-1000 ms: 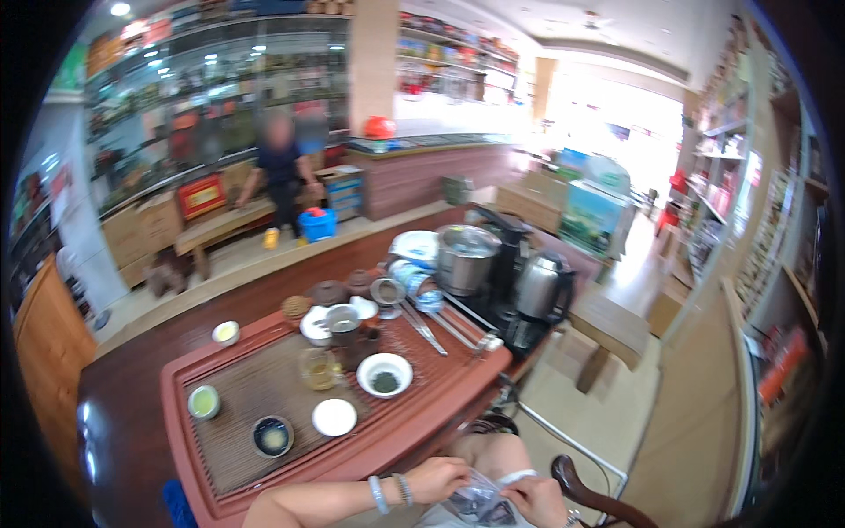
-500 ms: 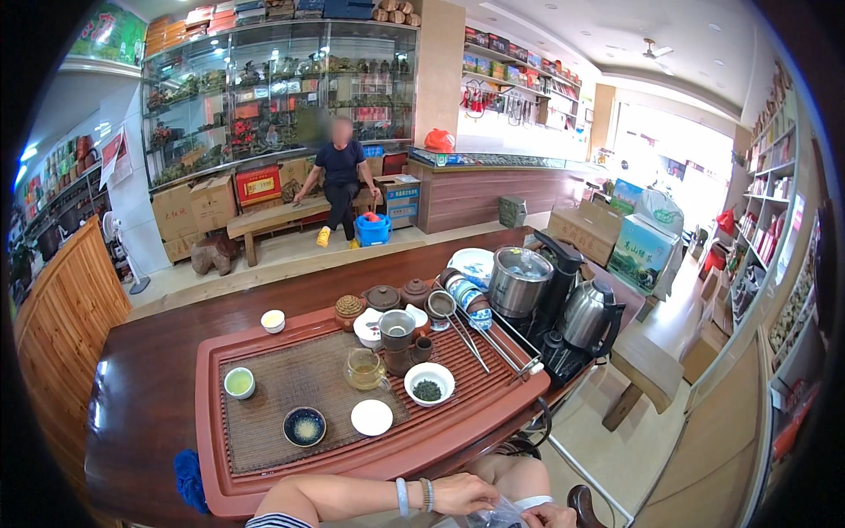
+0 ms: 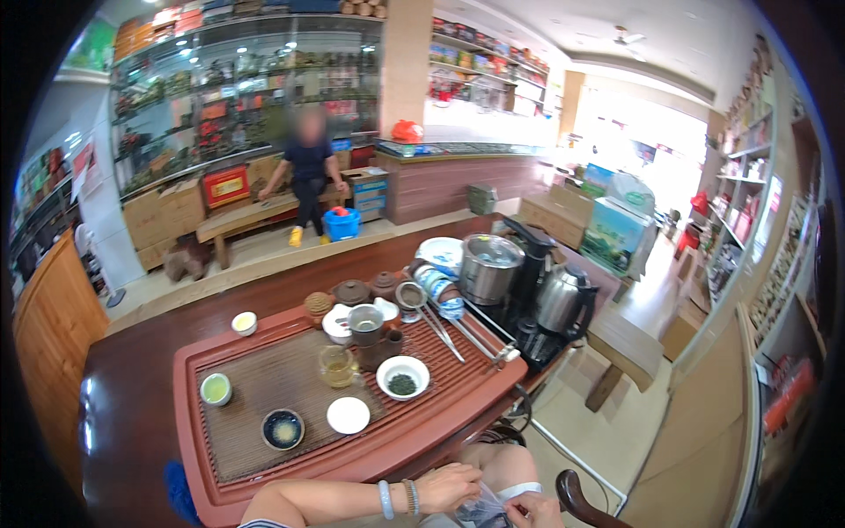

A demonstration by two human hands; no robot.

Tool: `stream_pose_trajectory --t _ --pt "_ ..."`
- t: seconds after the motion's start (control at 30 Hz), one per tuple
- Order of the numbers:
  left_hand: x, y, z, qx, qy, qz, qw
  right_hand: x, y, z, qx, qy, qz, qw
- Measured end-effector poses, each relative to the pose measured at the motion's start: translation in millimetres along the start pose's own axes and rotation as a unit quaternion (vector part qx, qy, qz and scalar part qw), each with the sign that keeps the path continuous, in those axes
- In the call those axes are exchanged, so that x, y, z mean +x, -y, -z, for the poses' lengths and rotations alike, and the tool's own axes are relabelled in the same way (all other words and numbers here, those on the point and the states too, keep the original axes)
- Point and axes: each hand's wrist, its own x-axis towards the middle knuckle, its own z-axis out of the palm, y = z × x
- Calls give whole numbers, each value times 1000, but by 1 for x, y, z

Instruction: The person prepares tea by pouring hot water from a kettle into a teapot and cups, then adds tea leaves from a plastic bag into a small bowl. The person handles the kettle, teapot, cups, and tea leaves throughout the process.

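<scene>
At the lower edge, over my lap, my left hand (image 3: 449, 487) has its fingers closed on a clear plastic bag (image 3: 481, 509). On the bag's other side, my right hand (image 3: 533, 509) pinches its edge. What the bag holds is too blurred to make out. Bracelets circle my left wrist. Beyond my hands stands a reddish-brown tea tray (image 3: 187, 422). On it are a white bowl (image 3: 384, 389) of dark tea leaves, a round white lid (image 3: 349, 415), a dark cup (image 3: 282, 429), a glass pitcher (image 3: 336, 368) and a metal strainer (image 3: 364, 321).
A cup of green tea (image 3: 216, 389) sits at the tray's left. Past its far edge is another small cup (image 3: 245, 324). A steel pot (image 3: 490, 269) and a kettle (image 3: 562, 301) stand at the right. A wooden stool (image 3: 625, 348) is beyond them. A person (image 3: 308, 167) sits on a far bench.
The whole scene has shifted left and slightly upward in view. Both hands still hold the plastic bag, and my right hand shows more fully now. The tea things keep their places.
</scene>
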Motion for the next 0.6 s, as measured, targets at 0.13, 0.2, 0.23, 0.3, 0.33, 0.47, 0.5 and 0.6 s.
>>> stream_pose_trajectory --t 0.13,0.2,0.23,0.3,0.33,0.47,0.5,0.6 --pt "-5 9 -5 -27 27 31 999 7 2 -1 6 35 -29 999" --pt "-6 7 0 -63 16 33 997 14 4 -4 7 53 -24 998" --pt "-5 8 2 -80 10 36 996 15 0 -11 14 36 -16 999" --pt "-2 9 2 -70 13 63 995 15 -10 -23 29 4 6 1000" --pt "-1 3 6 -84 7 97 992 14 -12 -24 26 -2 18 999" --pt "5 -6 17 -129 1 190 973 10 -11 -23 38 -28 -2 999" --pt "4 -5 15 -126 -9 183 975 9 -10 -22 47 -36 0 998" --pt "1 4 8 -109 -23 162 981 8 -6 -18 30 -21 -28 999"
